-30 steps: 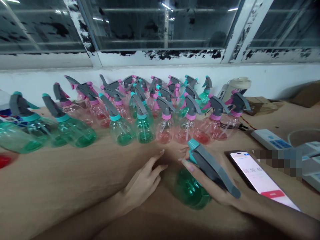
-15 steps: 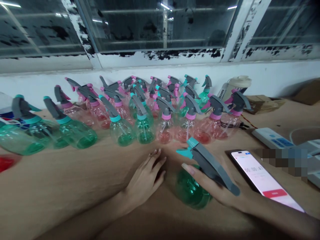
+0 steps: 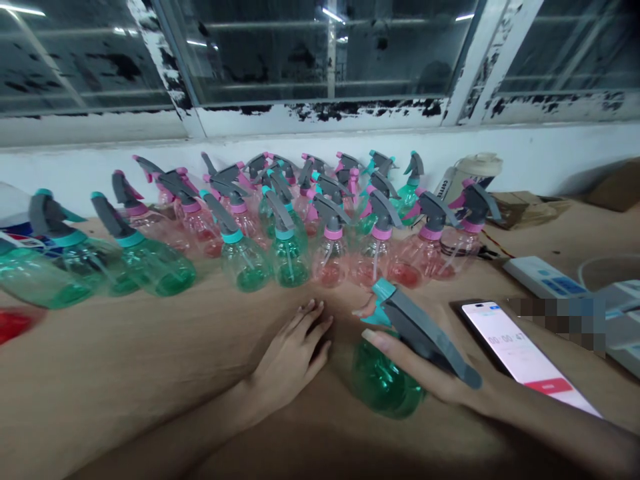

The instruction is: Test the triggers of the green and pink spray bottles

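My right hand (image 3: pixel 425 373) is wrapped around a green spray bottle (image 3: pixel 387 383) standing at the front right of the table. Its spray head is grey with a turquoise nozzle and trigger, and a fingertip shows at the trigger. My left hand (image 3: pixel 295 353) lies flat on the wooden table (image 3: pixel 150 373), fingers stretched out, left of that bottle and holding nothing. Beyond both hands stand rows of spray bottles. A green bottle (image 3: pixel 290 267) with a turquoise collar and a clear pink bottle (image 3: pixel 329 263) with a pink collar are closest to my left fingertips.
To the right lies a phone (image 3: pixel 520 353) with a lit timer screen, beside a white device with blue buttons (image 3: pixel 547 277). A beige cup (image 3: pixel 473 177) and brown packaging (image 3: pixel 525 207) stand near the wall. A red object (image 3: pixel 15 325) shows at the left edge.
A fingertip of my right hand now shows at the trigger, which sits closer to the bottle. The spray head has dipped slightly. My left hand has not moved.
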`<state>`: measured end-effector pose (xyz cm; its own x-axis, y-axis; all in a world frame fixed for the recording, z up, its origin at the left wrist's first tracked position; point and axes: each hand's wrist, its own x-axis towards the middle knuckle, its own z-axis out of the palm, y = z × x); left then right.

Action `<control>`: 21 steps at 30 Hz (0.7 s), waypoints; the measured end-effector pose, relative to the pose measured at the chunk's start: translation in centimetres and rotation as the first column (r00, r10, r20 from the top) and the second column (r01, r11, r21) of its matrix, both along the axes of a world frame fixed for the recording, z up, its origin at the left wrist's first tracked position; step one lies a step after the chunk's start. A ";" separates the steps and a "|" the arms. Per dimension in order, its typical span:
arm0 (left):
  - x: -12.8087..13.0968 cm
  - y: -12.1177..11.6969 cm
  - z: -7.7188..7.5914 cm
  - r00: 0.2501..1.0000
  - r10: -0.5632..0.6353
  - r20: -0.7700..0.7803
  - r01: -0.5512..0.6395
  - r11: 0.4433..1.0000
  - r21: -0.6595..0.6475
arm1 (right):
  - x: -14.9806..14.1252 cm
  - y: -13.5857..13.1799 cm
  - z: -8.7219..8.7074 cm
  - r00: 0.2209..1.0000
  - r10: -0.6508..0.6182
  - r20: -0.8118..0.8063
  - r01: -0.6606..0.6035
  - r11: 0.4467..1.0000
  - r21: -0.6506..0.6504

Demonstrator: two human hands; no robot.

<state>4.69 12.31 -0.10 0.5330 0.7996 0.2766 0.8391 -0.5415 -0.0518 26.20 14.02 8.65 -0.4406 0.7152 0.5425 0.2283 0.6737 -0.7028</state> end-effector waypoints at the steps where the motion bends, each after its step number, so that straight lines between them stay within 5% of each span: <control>1: 0.0 0.0 0.0 1.000 -0.005 0.002 0.005 1.000 -0.003 | 0.0 0.0 0.1 1.000 -0.008 0.009 0.008 1.000 0.000; 13: 0.0 0.2 -0.1 0.999 -0.030 -0.015 0.030 0.999 0.011 | 0.4 0.0 -0.6 1.000 0.027 -0.002 -0.027 1.000 0.008; 21: 0.0 0.2 -0.2 1.000 -0.020 -0.004 0.021 1.000 0.013 | 0.1 -0.3 -0.6 0.998 -0.069 0.012 0.070 0.997 -0.021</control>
